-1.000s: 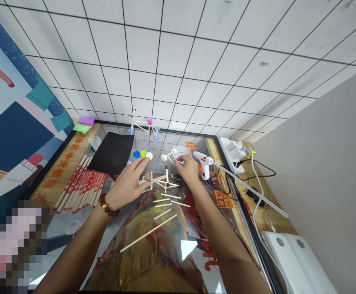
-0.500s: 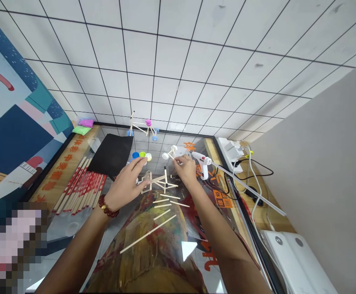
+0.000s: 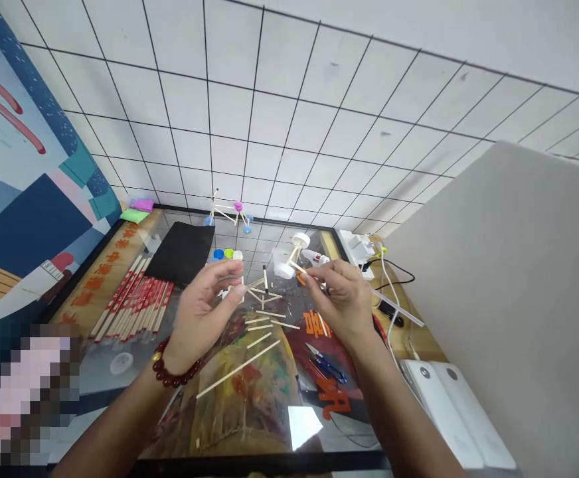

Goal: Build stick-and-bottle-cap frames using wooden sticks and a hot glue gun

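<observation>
My right hand (image 3: 342, 292) pinches a wooden stick of a small axle assembly (image 3: 295, 253), lifted above the table with a white wheel (image 3: 301, 240) at each end. My left hand (image 3: 210, 309) is open, thumb and fingers apart, wearing a dark red bead bracelet (image 3: 174, 375). Just beyond its thumb stands a small frame of glued sticks (image 3: 262, 295) with a dark-tipped upright; its left end is partly hidden by the hand. Several loose cut sticks (image 3: 257, 327) and one longer stick (image 3: 240, 368) lie nearer me.
A stick model with blue wheels (image 3: 227, 214) stands at the back. Black sheet (image 3: 182, 251) and red-wrapped chopsticks (image 3: 135, 302) lie left. Behind my right hand is a white glue gun (image 3: 314, 257); blue-handled snips (image 3: 327, 364) lie right. Cables and a power strip (image 3: 356, 247) line the right edge.
My right hand has raised the wheeled axle assembly off the table and brought it closer. My left hand has shifted slightly nearer and turned. The snips have come into view.
</observation>
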The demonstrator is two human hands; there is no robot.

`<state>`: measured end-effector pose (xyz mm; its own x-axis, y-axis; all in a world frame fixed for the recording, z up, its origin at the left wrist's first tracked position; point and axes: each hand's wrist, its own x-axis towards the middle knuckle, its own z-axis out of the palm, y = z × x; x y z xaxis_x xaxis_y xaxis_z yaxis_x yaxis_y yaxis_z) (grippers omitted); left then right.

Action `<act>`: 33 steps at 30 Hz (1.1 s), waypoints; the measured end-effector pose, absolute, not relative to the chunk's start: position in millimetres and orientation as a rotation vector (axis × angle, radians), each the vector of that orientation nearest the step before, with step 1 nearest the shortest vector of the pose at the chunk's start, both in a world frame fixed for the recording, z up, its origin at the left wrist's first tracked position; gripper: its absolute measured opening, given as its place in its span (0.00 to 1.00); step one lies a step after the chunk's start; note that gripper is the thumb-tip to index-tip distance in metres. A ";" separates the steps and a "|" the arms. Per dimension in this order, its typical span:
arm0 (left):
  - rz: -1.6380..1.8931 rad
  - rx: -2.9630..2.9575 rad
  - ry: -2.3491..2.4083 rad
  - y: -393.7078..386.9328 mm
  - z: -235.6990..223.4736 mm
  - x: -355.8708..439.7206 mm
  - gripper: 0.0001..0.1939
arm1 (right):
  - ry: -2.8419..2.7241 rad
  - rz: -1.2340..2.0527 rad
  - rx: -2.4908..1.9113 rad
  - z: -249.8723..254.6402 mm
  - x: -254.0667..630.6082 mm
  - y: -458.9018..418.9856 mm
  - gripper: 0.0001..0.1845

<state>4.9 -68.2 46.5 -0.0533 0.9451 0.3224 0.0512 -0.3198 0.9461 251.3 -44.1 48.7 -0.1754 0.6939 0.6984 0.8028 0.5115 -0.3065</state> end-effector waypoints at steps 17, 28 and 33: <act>0.696 2.030 0.648 -153.2 -20.0 40.4 0.19 | -2.107 0.018 -1.809 -42.3 239.5 51.2 0.10; 0.453 2.116 0.599 -142.3 -49.7 37.5 0.22 | -2.327 -0.005 -1.870 -61.0 214.3 80.6 0.13; 0.446 2.150 0.549 -143.1 -65.7 38.8 0.20 | -2.302 0.072 -1.849 -64.3 213.9 87.3 0.12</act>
